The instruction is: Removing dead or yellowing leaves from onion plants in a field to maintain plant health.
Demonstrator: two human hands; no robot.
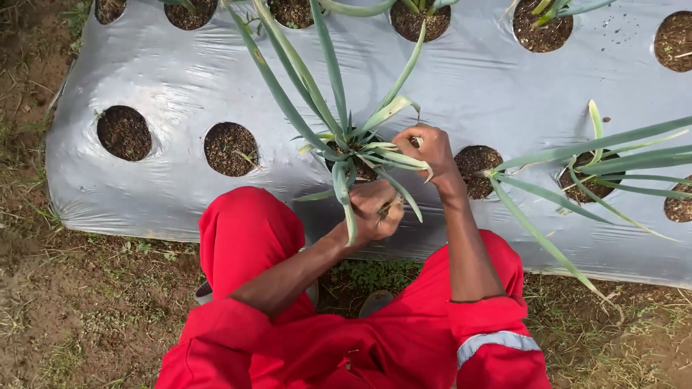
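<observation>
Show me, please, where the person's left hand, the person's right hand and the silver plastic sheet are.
left hand (375,209): head view, on its knuckles.
right hand (431,148): head view, on its back.
silver plastic sheet (180,79): head view, on a bare stretch between holes.

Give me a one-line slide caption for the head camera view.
Both hands, left and right, grip leaves of an onion plant growing through silver plastic sheet.

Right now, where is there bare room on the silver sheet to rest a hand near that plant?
Bare sheet lies above the two empty soil holes, and between the upper holes and the right plant. It is crowded at the leafy plant, where the left hand and right hand grip leaves.
</observation>
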